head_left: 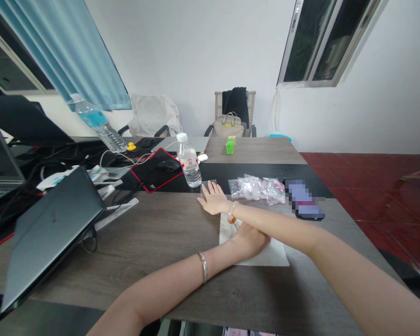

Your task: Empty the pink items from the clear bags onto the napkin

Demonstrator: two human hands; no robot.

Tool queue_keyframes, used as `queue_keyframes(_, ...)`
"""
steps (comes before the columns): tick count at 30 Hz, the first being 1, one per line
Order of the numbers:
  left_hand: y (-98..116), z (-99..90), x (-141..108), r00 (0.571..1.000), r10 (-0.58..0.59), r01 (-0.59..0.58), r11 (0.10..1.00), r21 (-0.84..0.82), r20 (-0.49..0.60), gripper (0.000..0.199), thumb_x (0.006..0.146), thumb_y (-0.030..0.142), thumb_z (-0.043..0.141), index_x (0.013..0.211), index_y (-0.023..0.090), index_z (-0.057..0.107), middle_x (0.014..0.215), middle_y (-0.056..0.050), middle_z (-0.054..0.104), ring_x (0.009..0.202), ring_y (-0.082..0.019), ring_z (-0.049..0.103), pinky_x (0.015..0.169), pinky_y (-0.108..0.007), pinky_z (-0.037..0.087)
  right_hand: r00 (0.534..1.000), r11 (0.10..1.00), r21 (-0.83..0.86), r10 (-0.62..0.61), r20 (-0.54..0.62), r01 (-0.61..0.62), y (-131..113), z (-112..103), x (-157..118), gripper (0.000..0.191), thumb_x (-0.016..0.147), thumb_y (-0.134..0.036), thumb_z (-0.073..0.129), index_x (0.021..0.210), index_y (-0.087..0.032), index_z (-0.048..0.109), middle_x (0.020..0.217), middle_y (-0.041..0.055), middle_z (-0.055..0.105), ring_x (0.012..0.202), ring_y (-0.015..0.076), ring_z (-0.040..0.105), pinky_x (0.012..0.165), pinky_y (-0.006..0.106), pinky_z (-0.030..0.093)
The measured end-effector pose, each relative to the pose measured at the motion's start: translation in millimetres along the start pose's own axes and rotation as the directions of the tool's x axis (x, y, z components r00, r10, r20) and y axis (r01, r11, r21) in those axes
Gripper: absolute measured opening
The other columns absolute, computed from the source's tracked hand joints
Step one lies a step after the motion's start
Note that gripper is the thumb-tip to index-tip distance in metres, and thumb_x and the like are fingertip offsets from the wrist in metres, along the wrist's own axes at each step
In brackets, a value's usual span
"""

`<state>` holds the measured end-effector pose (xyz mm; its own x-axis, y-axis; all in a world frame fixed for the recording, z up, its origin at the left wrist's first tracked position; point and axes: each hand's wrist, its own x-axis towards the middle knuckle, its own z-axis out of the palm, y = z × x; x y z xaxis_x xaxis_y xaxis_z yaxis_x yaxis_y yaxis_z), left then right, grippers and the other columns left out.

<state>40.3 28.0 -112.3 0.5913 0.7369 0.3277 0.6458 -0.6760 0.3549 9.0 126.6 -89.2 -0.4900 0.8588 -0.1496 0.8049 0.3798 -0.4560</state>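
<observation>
My forearms cross over the table. My right hand, with a pale bangle at its wrist, reaches to the left, palm down and fingers spread. Its fingertips lie at a small clear plastic bag, close to a water bottle standing upright. Below the right forearm, my left hand rests over a white sheet of paper or cloth; its fingers are hidden. A silver bangle is on the left wrist. Beyond the arms lie several clear bags with small pink things inside.
A phone lies right of the bags. At left stand a grey laptop, cables and a tilted large bottle. A mouse sits on a red-edged black mat. A green box stands farther back.
</observation>
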Motion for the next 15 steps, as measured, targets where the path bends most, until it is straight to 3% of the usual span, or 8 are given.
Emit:
queue_keyframes(3,-2,-0.5,0,0.986,0.121,-0.133,0.986,0.102,0.116,0.042,0.091,0.015,0.042,0.131,0.013,0.057,0.132,-0.011,0.06,0.126,-0.031,0.053,0.104,-0.039,0.043,1.0,0.999,0.017,-0.029,-0.009,0.03,4,-4,2,0.077,0.095,-0.059,0.023,0.153,-0.009,0.015,0.16,0.0196,0.006,0.148,0.0301,0.0,0.117,0.047,0.001)
queue_keyframes(6,-1,-3.1,0,0.969,0.183,-0.211,0.963,0.168,0.166,0.039,0.094,0.017,0.043,0.128,0.014,0.059,0.133,-0.013,0.059,0.126,-0.031,0.052,0.107,-0.04,0.039,0.991,0.993,0.072,-0.082,-0.105,0.09,8,-17,-3,0.076,0.094,-0.06,0.03,0.153,-0.013,0.018,0.159,0.0185,0.015,0.148,0.0291,0.004,0.117,0.05,0.006)
queue_keyframes(8,0,-4.7,0,0.962,0.197,-0.232,0.954,0.189,0.189,0.031,0.094,0.019,0.045,0.115,0.012,0.066,0.125,-0.016,0.063,0.121,-0.032,0.055,0.103,-0.044,0.041,0.974,0.988,0.039,-0.143,-0.175,0.152,13,-30,-12,0.071,0.093,-0.05,0.043,0.151,-0.013,0.026,0.157,0.0177,0.022,0.147,0.0273,0.013,0.117,0.049,0.011)
queue_keyframes(11,2,-7.7,0,0.959,0.179,-0.228,0.947,0.225,0.22,0.027,0.095,0.025,0.046,0.097,0.011,0.069,0.107,-0.016,0.067,0.107,-0.03,0.06,0.089,-0.042,0.047,0.944,0.979,-0.083,-0.201,-0.262,0.185,28,-53,-37,0.046,0.09,-0.029,0.051,0.134,-0.015,0.053,0.149,0.0159,0.041,0.142,0.0265,0.031,0.115,0.047,0.018)
queue_keyframes(13,4,-11.1,1,0.96,0.157,-0.213,0.948,0.238,0.232,0.028,0.096,0.028,0.045,0.094,0.011,0.068,0.097,-0.014,0.067,0.1,-0.027,0.061,0.082,-0.038,0.048,0.926,0.975,-0.148,-0.205,-0.318,0.165,45,-67,-58,0.036,0.09,-0.022,0.051,0.124,-0.017,0.062,0.138,0.0137,0.055,0.133,0.0256,0.045,0.112,0.045,0.025)
queue_keyframes(15,4,-15.4,2,0.96,0.144,-0.197,0.956,0.218,0.238,0.028,0.096,0.03,0.046,0.089,0.012,0.067,0.089,-0.011,0.066,0.095,-0.026,0.06,0.079,-0.037,0.046,0.929,0.983,-0.164,-0.133,-0.345,0.08,67,-81,-78,0.034,0.089,-0.021,0.05,0.12,-0.018,0.064,0.128,0.0123,0.063,0.121,0.0255,0.056,0.102,0.038,0.038)
